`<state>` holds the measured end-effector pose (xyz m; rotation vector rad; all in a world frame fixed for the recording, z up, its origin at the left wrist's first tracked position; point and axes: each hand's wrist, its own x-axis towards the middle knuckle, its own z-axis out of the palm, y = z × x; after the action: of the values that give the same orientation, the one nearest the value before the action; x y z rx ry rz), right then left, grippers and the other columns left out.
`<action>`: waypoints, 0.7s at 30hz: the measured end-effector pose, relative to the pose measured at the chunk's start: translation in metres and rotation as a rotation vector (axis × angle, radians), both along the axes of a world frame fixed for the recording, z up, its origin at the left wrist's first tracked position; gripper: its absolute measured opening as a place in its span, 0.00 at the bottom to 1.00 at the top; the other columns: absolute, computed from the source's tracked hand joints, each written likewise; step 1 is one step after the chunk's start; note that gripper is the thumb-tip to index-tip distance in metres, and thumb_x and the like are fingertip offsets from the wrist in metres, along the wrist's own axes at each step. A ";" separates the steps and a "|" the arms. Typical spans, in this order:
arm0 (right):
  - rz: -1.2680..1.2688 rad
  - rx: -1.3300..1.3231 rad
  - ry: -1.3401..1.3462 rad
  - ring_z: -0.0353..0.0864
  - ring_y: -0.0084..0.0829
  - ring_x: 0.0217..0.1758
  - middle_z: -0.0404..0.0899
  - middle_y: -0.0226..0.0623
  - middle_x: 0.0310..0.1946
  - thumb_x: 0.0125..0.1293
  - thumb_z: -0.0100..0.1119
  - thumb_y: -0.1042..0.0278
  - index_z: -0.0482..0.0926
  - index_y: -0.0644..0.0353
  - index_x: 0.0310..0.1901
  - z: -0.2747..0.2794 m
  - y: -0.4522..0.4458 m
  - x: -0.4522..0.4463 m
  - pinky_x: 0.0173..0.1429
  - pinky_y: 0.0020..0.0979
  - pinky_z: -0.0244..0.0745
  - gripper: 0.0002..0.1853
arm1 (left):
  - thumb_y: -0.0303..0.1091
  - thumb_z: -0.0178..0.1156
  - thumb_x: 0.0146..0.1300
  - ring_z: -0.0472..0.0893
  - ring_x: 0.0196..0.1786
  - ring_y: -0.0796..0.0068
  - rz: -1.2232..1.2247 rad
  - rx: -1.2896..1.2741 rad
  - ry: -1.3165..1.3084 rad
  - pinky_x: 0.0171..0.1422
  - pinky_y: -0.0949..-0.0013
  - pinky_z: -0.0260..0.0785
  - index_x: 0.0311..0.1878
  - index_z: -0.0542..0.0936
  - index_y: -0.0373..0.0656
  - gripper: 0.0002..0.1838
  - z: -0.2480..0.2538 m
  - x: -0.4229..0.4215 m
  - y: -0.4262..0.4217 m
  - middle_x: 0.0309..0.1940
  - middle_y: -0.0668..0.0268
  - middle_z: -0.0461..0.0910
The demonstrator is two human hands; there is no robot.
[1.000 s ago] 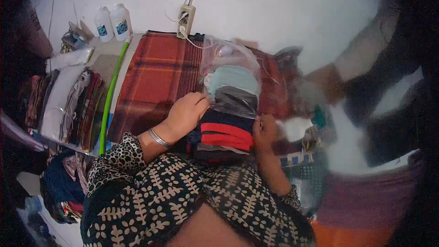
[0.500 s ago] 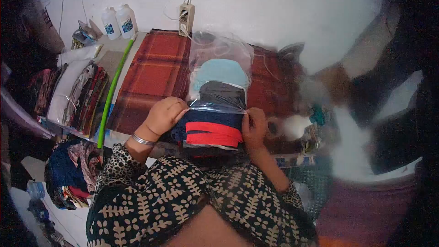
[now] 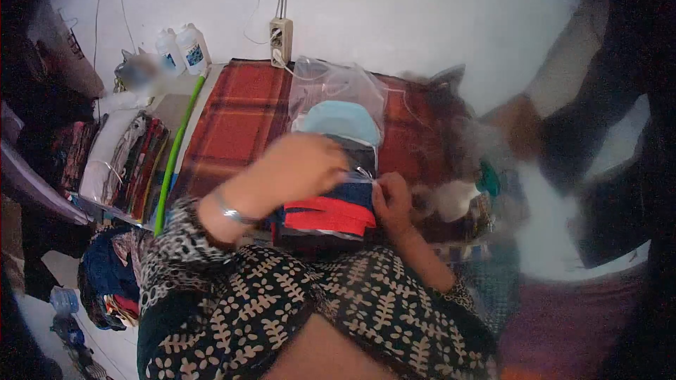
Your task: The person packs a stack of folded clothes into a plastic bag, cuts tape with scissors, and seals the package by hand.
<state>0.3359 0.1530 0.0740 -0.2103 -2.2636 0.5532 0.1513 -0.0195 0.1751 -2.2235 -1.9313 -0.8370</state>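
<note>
from my head camera, the change is in my left hand [image 3: 306, 165]: half a second ago it gripped the left corner of the clear bag [image 3: 338, 77], and now it has swung across the bag's mouth toward the other corner. it is blurred, so i can't make out whether those fingers are closed on anything. my right hand [image 3: 394, 200] has stayed at the right corner, its fingers pinching the plastic edge.

the bundle of folded cloth lies between my hands, on the red plaid cloth [image 3: 236, 109]. its light blue part [image 3: 343, 123] and the dark grey part [image 3: 362, 155] are inside the bag; the navy part [image 3: 359, 193] and the red part [image 3: 327, 218] sit outside, nearer me. as i judge it, the mouth is no longer stretched between both corners, and the bagging stands only partway.
</note>
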 end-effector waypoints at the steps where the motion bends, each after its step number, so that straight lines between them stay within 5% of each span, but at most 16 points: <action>1: 0.004 0.165 0.020 0.75 0.46 0.36 0.74 0.45 0.31 0.57 0.59 0.75 0.74 0.62 0.34 0.001 -0.002 -0.003 0.40 0.40 0.71 0.05 | 0.39 0.62 0.53 0.78 0.43 0.57 -0.009 -0.059 0.047 0.47 0.55 0.70 0.37 0.80 0.44 0.11 0.000 0.011 0.016 0.35 0.60 0.79; 8: 0.048 0.377 -0.003 0.75 0.46 0.34 0.74 0.44 0.31 0.52 0.61 0.75 0.73 0.61 0.34 0.005 0.015 0.017 0.37 0.42 0.71 0.08 | 0.42 0.66 0.46 0.63 0.65 0.64 0.090 0.113 0.108 0.63 0.45 0.57 0.43 0.79 0.51 0.19 -0.054 0.055 0.052 0.55 0.69 0.70; 13: 0.108 0.435 -0.151 0.76 0.44 0.36 0.74 0.41 0.33 0.46 0.57 0.68 0.73 0.61 0.34 0.015 0.011 0.029 0.37 0.42 0.73 0.12 | 0.38 0.60 0.52 0.57 0.72 0.59 0.121 -0.058 0.183 0.71 0.36 0.45 0.56 0.78 0.56 0.24 -0.050 0.060 0.047 0.66 0.66 0.66; 21: 0.016 0.346 -0.185 0.79 0.46 0.40 0.78 0.41 0.38 0.50 0.57 0.70 0.76 0.61 0.36 0.003 0.001 0.039 0.41 0.40 0.74 0.11 | 0.37 0.56 0.56 0.60 0.71 0.57 0.037 0.017 0.223 0.72 0.49 0.52 0.52 0.80 0.50 0.19 -0.064 0.056 0.048 0.62 0.64 0.71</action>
<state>0.3750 0.1539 0.0766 -0.0715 -2.4988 0.1479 0.2075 0.0288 0.1107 -2.1590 -1.8486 -0.5702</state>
